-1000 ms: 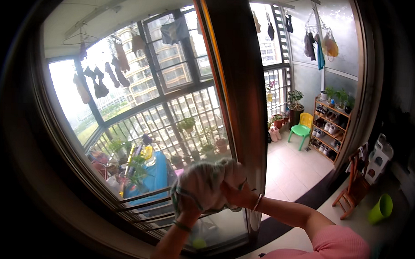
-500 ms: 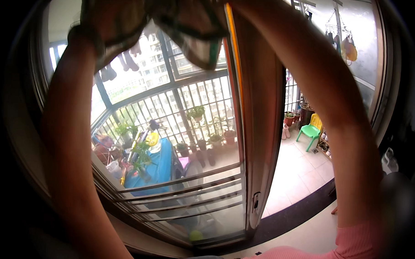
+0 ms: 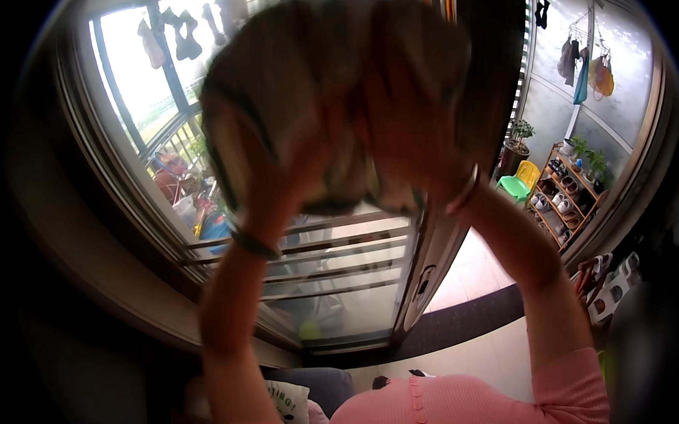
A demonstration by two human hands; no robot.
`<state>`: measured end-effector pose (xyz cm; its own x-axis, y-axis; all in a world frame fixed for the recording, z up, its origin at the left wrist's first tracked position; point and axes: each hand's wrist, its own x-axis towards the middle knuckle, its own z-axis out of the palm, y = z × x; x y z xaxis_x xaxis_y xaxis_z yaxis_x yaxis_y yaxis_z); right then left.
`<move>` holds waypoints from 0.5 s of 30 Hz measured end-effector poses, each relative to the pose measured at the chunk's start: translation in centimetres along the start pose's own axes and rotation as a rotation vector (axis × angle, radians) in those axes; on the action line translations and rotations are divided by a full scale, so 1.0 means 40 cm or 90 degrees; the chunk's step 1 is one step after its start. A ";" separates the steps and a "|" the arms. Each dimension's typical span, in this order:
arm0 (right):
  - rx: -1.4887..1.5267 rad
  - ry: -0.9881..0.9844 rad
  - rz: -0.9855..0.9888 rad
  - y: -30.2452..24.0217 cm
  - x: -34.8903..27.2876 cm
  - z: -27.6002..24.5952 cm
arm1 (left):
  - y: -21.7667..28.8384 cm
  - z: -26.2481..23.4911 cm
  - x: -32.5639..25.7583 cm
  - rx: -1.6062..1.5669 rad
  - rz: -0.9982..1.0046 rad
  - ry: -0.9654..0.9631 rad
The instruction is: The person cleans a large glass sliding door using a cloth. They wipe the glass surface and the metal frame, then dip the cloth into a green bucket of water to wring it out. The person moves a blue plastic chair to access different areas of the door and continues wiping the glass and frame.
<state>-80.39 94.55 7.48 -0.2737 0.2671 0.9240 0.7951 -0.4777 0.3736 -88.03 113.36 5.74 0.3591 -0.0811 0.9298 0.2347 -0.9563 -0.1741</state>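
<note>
A large pale cloth with dark green edging is raised in front of the glass of a sliding door. My right hand lies against the cloth, fingers stretched upward and fairly flat, a thin band on its wrist. On the cloth's lower left part is my left hand, with a dark bangle at the wrist. Its thumb points toward the right hand; its other fingers are dim and smeared. Whether the cloth touches the glass cannot be made out.
Horizontal bars cross the lower door, and a recessed handle sits on its frame. Through the opening stand a green and yellow child's chair and a shoe rack. Socks hang behind the glass. A cushion lies at lower left.
Both hands have come down from the top edge with the cloth, which now spreads over the upper middle. The view has shifted, showing the shoe rack and cushion.
</note>
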 end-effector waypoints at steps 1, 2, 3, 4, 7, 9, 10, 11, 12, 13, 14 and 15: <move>0.072 -0.046 0.018 -0.064 -0.124 0.040 | 0.094 -0.082 -0.083 -0.023 -0.067 -0.053; 0.091 -0.106 0.008 -0.094 -0.228 0.035 | 0.146 -0.108 -0.140 -0.048 -0.147 -0.222; 0.096 -0.189 -0.009 -0.113 -0.343 0.031 | 0.199 -0.121 -0.198 -0.054 -0.228 -0.414; 0.087 -0.287 -0.039 -0.147 -0.458 0.028 | 0.245 -0.137 -0.264 -0.027 -0.288 -0.601; 0.294 -0.626 0.034 -0.279 -0.559 -0.033 | 0.206 -0.001 -0.716 -0.111 -0.288 -0.350; 0.611 -0.474 0.280 -0.306 -0.654 -0.025 | 0.232 0.052 -0.804 -0.222 -0.259 -0.265; 0.776 -0.383 0.403 -0.313 -0.684 -0.021 | 0.238 0.058 -0.831 -0.253 -0.207 -0.175; 0.717 -0.369 0.353 -0.306 -0.690 -0.020 | 0.239 0.029 -0.786 -0.270 -0.254 -0.269; 0.650 -0.359 0.301 -0.291 -0.696 -0.014 | 0.233 -0.010 -0.695 -0.298 -0.301 -0.361; 0.599 -0.342 0.245 -0.291 -0.680 -0.002 | 0.220 -0.013 -0.678 -0.229 -0.252 -0.297; 0.434 -0.385 0.079 -0.287 -0.589 -0.014 | 0.193 -0.033 -0.672 -0.139 -0.216 -0.235; 0.698 -0.337 0.282 -0.273 -0.585 0.008 | 0.181 -0.017 -0.610 -0.198 -0.255 -0.123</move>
<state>-82.48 93.80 -18.24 0.1716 0.6805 0.7124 0.8575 0.2529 -0.4481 -95.70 108.22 -18.00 0.4622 0.3316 0.8224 0.1195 -0.9423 0.3128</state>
